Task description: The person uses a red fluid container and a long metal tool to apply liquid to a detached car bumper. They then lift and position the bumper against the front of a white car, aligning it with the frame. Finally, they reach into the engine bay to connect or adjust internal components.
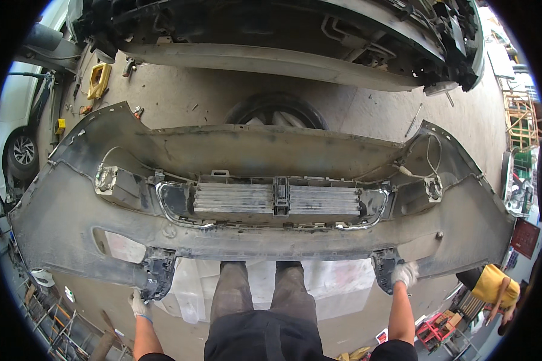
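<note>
A large dark car bumper cover (pixel 220 147) stretches across the view in front of me, its dusty inner side showing. Slatted grille shutters (pixel 235 198) sit in its middle, with a wired lamp housing toward either end. My left hand (pixel 140 304), in a pale work glove, grips the lower tip of the black left bracket (pixel 158 278) on the bumper's near edge. On the other side my gloved right hand (pixel 405 275) is closed on the near edge beside the right bracket (pixel 383 272). The fingertips of both hands are partly hidden.
A car's stripped front end (pixel 253 36) stands beyond the bumper, with a tire (pixel 277 108) on the floor between them. White sheeting (pixel 343 289) lies at my feet. A yellow tool case (pixel 99 81) is far left; another person in yellow (pixel 497 286) is at the right.
</note>
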Motion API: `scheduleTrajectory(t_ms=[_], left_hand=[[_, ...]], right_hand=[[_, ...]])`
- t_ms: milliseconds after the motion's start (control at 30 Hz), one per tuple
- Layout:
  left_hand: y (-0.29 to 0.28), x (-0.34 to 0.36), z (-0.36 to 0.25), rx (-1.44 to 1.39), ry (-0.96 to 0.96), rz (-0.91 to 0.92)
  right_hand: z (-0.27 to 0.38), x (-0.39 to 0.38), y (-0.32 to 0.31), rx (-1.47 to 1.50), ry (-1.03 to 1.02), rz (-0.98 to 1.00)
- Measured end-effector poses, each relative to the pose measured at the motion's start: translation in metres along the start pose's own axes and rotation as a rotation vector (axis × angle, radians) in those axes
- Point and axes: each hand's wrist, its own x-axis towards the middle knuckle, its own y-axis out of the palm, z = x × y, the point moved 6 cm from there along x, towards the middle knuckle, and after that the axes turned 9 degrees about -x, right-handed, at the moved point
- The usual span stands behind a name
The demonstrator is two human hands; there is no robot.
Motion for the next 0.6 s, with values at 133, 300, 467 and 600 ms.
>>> scheduleTrajectory(t_ms=[133, 300, 467, 600], left_hand=[[-0.01, 0.013, 0.015, -0.123, 0.055, 0.032], [-0.018, 0.023, 0.024, -0.144, 0.01, 0.022], [-0.009, -0.001, 0.02, -0.088, -0.055, -0.025], [-0.004, -0.011, 0.024, -0.048, -0.14, -0.096]], right_hand=[[0.187, -0.015, -0.158, 0.524, -0.617, -0.088], [0.378, -0.044, -0.316, 0.565, -0.957, -0.369], [0.5, -0.084, -0.356, 0.451, -1.14, -0.35], [0.49, -0.117, -0.367, 0.422, -1.107, -0.387]])
